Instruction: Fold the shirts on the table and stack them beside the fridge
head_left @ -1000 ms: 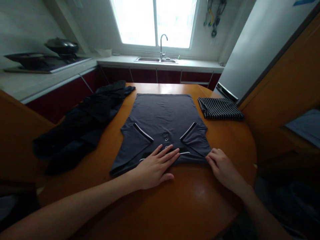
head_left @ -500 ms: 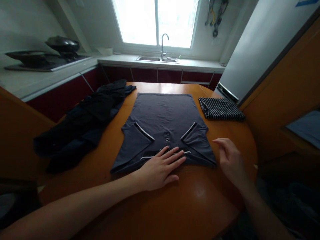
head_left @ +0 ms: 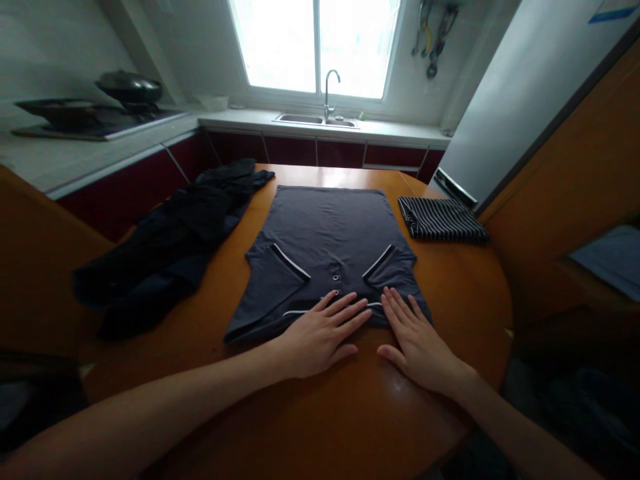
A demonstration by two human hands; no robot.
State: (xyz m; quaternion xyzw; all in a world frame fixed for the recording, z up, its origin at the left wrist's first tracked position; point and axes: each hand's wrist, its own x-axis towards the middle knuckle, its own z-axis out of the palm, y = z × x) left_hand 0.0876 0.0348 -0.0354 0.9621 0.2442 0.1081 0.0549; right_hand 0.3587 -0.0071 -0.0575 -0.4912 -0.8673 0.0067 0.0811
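A dark grey polo shirt [head_left: 330, 220] lies spread on the wooden table [head_left: 465, 280], its collar end toward me. Both sleeves are turned inward over the front, showing black cuffs edged in white. My left hand [head_left: 320, 337] rests flat on the collar at the near edge, fingers spread and partly covering the buttons. To its right, my right hand [head_left: 413, 340] lies flat with its fingers over the shirt's near right part, thumb out on the wood. Neither hand grips the cloth.
A heap of dark clothes [head_left: 185, 227] occupies the table's left side. At the right sits a folded black-and-white striped garment [head_left: 443, 219]. Beyond the table are a counter with a sink [head_left: 315, 120], a stove with pans [head_left: 130, 90] and a fridge [head_left: 495, 100].
My right hand has come in from the right of the shirt, its curled fingers now laid out flat on the cloth. The left hand has stayed on the collar.
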